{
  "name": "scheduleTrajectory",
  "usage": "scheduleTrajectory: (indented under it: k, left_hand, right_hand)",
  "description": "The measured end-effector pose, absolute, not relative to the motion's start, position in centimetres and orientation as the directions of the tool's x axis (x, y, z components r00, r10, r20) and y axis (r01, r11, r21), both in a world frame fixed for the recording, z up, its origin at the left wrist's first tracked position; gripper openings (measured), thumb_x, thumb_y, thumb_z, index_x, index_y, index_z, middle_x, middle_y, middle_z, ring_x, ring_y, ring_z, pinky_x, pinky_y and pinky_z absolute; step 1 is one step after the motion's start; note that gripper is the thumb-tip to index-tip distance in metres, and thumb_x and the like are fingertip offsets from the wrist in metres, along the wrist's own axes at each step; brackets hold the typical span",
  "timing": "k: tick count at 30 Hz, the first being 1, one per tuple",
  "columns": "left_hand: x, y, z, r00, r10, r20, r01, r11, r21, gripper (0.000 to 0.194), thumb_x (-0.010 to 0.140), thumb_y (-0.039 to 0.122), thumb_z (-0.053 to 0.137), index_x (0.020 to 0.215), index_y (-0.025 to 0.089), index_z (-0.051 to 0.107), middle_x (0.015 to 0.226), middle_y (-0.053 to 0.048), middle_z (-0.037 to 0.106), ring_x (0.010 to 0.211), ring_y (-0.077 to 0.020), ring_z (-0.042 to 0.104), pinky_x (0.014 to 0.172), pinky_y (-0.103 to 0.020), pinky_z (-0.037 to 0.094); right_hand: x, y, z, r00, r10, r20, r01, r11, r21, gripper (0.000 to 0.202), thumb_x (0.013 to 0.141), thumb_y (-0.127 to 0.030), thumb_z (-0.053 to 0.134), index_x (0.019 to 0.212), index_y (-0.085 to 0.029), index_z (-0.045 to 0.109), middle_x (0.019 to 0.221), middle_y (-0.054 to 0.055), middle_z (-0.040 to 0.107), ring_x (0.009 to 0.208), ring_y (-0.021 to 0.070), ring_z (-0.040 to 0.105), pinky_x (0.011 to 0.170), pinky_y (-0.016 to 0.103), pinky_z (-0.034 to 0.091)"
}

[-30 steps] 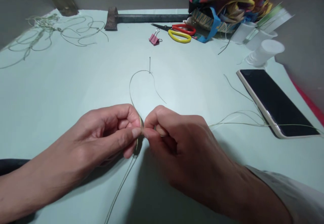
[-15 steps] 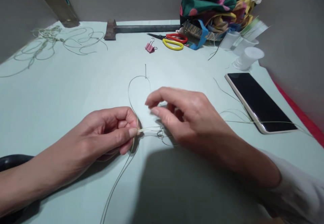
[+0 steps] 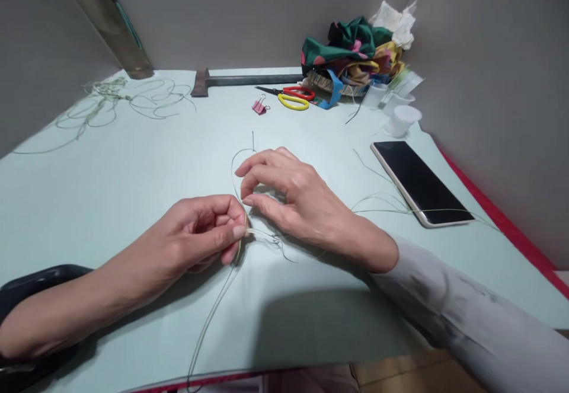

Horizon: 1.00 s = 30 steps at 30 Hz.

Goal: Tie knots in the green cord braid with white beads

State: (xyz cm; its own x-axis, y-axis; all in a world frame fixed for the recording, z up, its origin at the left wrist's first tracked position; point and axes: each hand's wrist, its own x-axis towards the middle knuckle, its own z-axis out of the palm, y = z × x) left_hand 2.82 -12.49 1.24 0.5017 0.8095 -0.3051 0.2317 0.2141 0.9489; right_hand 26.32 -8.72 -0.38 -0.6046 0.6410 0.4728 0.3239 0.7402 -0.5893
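Observation:
My left hand [image 3: 208, 236] is closed in a pinch on thin green cord [image 3: 208, 322], just left of the table's middle. One cord loops up from it around a needle-like pin [image 3: 253, 140] standing on the table. Several cord ends and a small tangle [image 3: 274, 239] stick out to the right of my left fingertips. My right hand [image 3: 288, 194] hovers just above and right of the left one, fingers curved and apart. Its thumb and finger tips come close to the looped cord; whether they touch it I cannot tell.
At the back lie a hammer [image 3: 253, 79], scissors [image 3: 293, 101], a pink binder clip [image 3: 259, 107], and bunched cloth [image 3: 351, 49]. White spools [image 3: 402, 121] and a phone [image 3: 418, 182] are at right, cord crossing the phone. Tangled cord [image 3: 111, 93] and a bottle [image 3: 111, 28] sit back left.
My right hand has moved left and up to the looped cord, its fingers spreading a little. My left hand keeps its pinch. The camera view has shifted, showing the table's front edge.

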Motion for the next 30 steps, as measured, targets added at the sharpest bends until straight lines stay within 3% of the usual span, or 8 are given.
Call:
scheduleTrajectory:
  k: [3, 7, 9, 13, 16, 22, 30]
  left_hand:
    - [2.3, -12.2, 0.7, 0.516, 0.808, -0.285, 0.217, 0.199, 0.956, 0.032, 0.106, 0.042, 0.080, 0.083, 0.024, 0.067, 0.064, 0.006, 0.062, 0.049, -0.0086, 0.031, 0.042, -0.021, 0.020]
    - [2.2, -12.0, 0.4, 0.538, 0.801, -0.263, 0.206, 0.178, 0.962, 0.029, 0.108, 0.042, 0.076, 0.088, 0.023, 0.069, 0.066, 0.005, 0.063, 0.051, -0.0091, 0.034, 0.045, -0.022, 0.022]
    - [2.3, -12.1, 0.5, 0.550, 0.798, -0.247, 0.196, 0.164, 0.967, 0.028, 0.106, 0.041, 0.079, 0.087, 0.022, 0.069, 0.065, 0.005, 0.062, 0.053, -0.0094, 0.035, 0.046, -0.022, 0.023]
    - [2.6, -12.4, 0.9, 0.540, 0.804, -0.249, 0.199, 0.165, 0.966, 0.030, 0.104, 0.041, 0.081, 0.086, 0.021, 0.068, 0.065, 0.005, 0.062, 0.055, -0.0089, 0.036, 0.048, -0.022, 0.022]
    - [2.8, -12.6, 1.4, 0.508, 0.816, -0.276, 0.205, 0.197, 0.959, 0.028, 0.104, 0.040, 0.078, 0.087, 0.021, 0.068, 0.066, 0.006, 0.061, 0.053, -0.0072, 0.032, 0.047, -0.022, 0.018]
    - [3.0, -12.4, 1.5, 0.494, 0.815, -0.304, 0.204, 0.231, 0.951, 0.028, 0.099, 0.038, 0.083, 0.084, 0.020, 0.068, 0.065, 0.006, 0.061, 0.053, -0.0060, 0.030, 0.048, -0.022, 0.015]
    - [2.7, -11.7, 0.7, 0.517, 0.801, -0.303, 0.176, 0.247, 0.953, 0.029, 0.091, 0.039, 0.088, 0.082, 0.021, 0.068, 0.063, 0.004, 0.062, 0.050, -0.0063, 0.027, 0.045, -0.021, 0.015]
  right_hand:
    - [26.9, -9.0, 0.4, -0.572, 0.645, 0.507, 0.337, 0.748, -0.572, 0.013, 0.107, -0.014, 0.062, 0.102, -0.025, 0.066, 0.131, 0.009, 0.082, 0.125, 0.0261, 0.071, 0.115, 0.046, 0.052]
    - [26.7, -8.9, -0.1, -0.659, 0.593, 0.463, 0.296, 0.770, -0.565, 0.026, 0.102, -0.009, 0.064, 0.123, -0.023, 0.070, 0.157, 0.015, 0.075, 0.145, 0.0274, 0.065, 0.124, 0.049, 0.050]
    - [26.3, -8.7, -0.8, -0.699, 0.576, 0.424, 0.263, 0.758, -0.597, 0.017, 0.103, -0.013, 0.066, 0.115, -0.022, 0.072, 0.159, 0.017, 0.074, 0.146, 0.0294, 0.064, 0.123, 0.050, 0.052]
    - [26.1, -8.4, -1.3, -0.638, 0.631, 0.441, 0.244, 0.709, -0.662, 0.014, 0.108, -0.021, 0.066, 0.094, -0.024, 0.068, 0.148, 0.014, 0.079, 0.138, 0.0294, 0.068, 0.119, 0.049, 0.052]
    - [27.0, -8.4, -0.2, -0.576, 0.682, 0.451, 0.258, 0.675, -0.691, 0.014, 0.107, -0.019, 0.067, 0.094, -0.024, 0.066, 0.140, 0.012, 0.083, 0.131, 0.0284, 0.071, 0.117, 0.047, 0.051]
    - [29.1, -8.8, 2.6, -0.526, 0.751, 0.400, 0.269, 0.593, -0.759, 0.015, 0.110, -0.021, 0.066, 0.097, -0.021, 0.072, 0.096, 0.001, 0.081, 0.090, 0.0180, 0.072, 0.085, 0.031, 0.051]
    - [32.2, -9.8, 3.9, -0.459, 0.835, 0.304, 0.362, 0.488, -0.794, 0.022, 0.105, -0.034, 0.074, 0.093, -0.020, 0.086, 0.071, -0.002, 0.074, 0.070, 0.0156, 0.065, 0.066, 0.030, 0.044]
